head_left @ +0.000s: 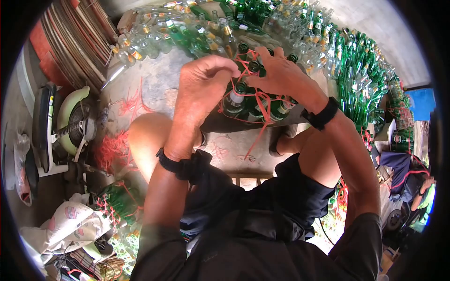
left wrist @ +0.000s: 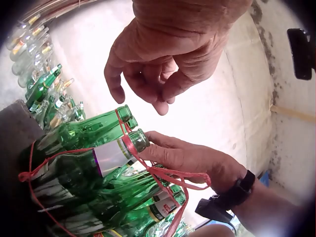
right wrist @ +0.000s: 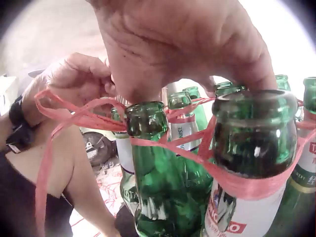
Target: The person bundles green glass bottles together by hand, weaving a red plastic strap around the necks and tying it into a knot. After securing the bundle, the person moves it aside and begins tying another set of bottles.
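Green glass bottles (head_left: 236,100) stand upright in a tight bundle in front of the person. Red plastic string (right wrist: 190,155) loops round their necks, with a knot and loose ends (left wrist: 178,177) on one side. The right hand (head_left: 290,80) arches over the bottle tops, thumb and fingers spread among the necks; its fingertips are partly hidden in the right wrist view. Beside the bundle, the left hand (head_left: 204,84) is raised, fingers loosely bent. In the left wrist view, the left hand (left wrist: 170,54) hovers above the bottle mouths, and nothing shows between its fingers.
Many green and clear bottles (head_left: 349,84) are piled along the wall behind and to the right. Loose red string (head_left: 115,150) lies on the floor at left, near a wheeled machine (head_left: 70,124). A white sack (head_left: 77,222) lies at lower left. Another person's arm (head_left: 422,187) shows far right.
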### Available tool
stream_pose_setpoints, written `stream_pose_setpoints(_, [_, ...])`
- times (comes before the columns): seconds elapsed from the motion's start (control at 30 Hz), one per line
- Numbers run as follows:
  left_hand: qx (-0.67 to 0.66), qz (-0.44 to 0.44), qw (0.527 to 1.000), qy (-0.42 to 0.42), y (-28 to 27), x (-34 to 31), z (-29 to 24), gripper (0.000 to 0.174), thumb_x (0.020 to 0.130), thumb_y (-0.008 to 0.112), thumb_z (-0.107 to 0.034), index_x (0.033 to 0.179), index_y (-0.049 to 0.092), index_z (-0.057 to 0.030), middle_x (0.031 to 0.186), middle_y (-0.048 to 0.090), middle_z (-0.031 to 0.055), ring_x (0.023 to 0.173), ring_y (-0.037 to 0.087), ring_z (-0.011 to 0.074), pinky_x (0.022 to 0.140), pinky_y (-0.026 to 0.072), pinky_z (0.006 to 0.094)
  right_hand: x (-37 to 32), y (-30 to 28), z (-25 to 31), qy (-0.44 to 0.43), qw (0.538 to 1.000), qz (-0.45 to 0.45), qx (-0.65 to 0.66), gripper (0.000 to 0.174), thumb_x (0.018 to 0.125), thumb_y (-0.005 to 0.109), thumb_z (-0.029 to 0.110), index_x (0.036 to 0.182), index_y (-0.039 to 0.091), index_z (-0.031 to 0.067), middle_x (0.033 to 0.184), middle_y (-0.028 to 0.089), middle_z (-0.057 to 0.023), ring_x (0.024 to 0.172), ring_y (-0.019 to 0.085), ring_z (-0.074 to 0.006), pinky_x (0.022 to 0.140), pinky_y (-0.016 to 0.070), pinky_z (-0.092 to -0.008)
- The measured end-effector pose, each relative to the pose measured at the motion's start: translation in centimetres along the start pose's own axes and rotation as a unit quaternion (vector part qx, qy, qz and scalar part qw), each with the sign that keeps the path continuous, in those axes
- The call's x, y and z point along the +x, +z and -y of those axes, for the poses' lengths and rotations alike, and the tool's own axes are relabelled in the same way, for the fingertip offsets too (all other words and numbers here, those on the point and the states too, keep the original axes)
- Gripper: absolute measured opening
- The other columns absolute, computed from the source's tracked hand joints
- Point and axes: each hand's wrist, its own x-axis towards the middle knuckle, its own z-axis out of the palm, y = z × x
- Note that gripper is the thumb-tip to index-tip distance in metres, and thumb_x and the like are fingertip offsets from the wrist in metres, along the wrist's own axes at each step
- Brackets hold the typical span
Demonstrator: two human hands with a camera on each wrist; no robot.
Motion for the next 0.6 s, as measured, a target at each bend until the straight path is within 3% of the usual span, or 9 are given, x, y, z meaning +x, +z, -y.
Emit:
stream_pose_setpoints(0.27, [-0.003, -0.004, 1.000, 0.000, 0.4, 0.1, -0.2, 0.022, 0.092, 0.066, 0.007, 0.101, 0.082, -0.0043, 0.095, 0.080, 0.0034, 0.086, 0.068, 0.0066, 0.077, 0.0515, 0.0225, 0.7, -0.3, 0.6, 0.034, 0.999, 0.020, -0.019, 0.090, 0.079, 0.075, 0.059, 0.146, 0.050, 0.0061, 0.133, 0.054, -0.0374, 0.121, 0.062, -0.0592, 0.100, 0.0534, -0.0582])
stream_pose_setpoints(0.37, [0.005, -0.006, 1.000, -0.004, 0.5, 0.0, -0.3, 0.022, 0.092, 0.065, 0.006, 0.101, 0.082, -0.0046, 0.095, 0.080, 0.0029, 0.086, 0.068, 0.0066, 0.078, 0.0517, 0.0226, 1.3, -0.2, 0.5, 0.040, 0.996, 0.048, -0.059, 0.092, 0.081, 0.076, 0.062, 0.149, 0.044, 0.0092, 0.132, 0.052, -0.0395, 0.116, 0.063, -0.0618, 0.100, 0.0540, -0.0582])
stream_pose_setpoints(0.57, [-0.011, -0.017, 1.000, 0.009, 0.3, 0.3, 0.3, 0.020, 0.092, 0.064, 0.006, 0.098, 0.081, -0.0027, 0.092, 0.079, 0.0042, 0.083, 0.068, 0.0074, 0.075, 0.0528, 0.0236, 1.5, -0.9, 0.8, 0.045, 0.991, 0.087, -0.093, 0.098, 0.081, 0.073, 0.065, 0.153, 0.038, 0.0085, 0.137, 0.050, -0.0420, 0.123, 0.060, -0.0593, 0.103, 0.0531, -0.0561])
stream_pose_setpoints(0.6, [-0.024, -0.024, 0.999, 0.023, 0.4, 0.3, 0.4, 0.018, 0.091, 0.063, 0.005, 0.095, 0.080, -0.0006, 0.089, 0.079, 0.0059, 0.081, 0.069, 0.0082, 0.071, 0.0541, 0.0249, 1.6, -0.8, 0.6, 0.048, 0.991, 0.082, -0.093, 0.097, 0.078, 0.073, 0.063, 0.152, 0.042, 0.0089, 0.137, 0.052, -0.0380, 0.127, 0.059, -0.0545, 0.105, 0.0519, -0.0552])
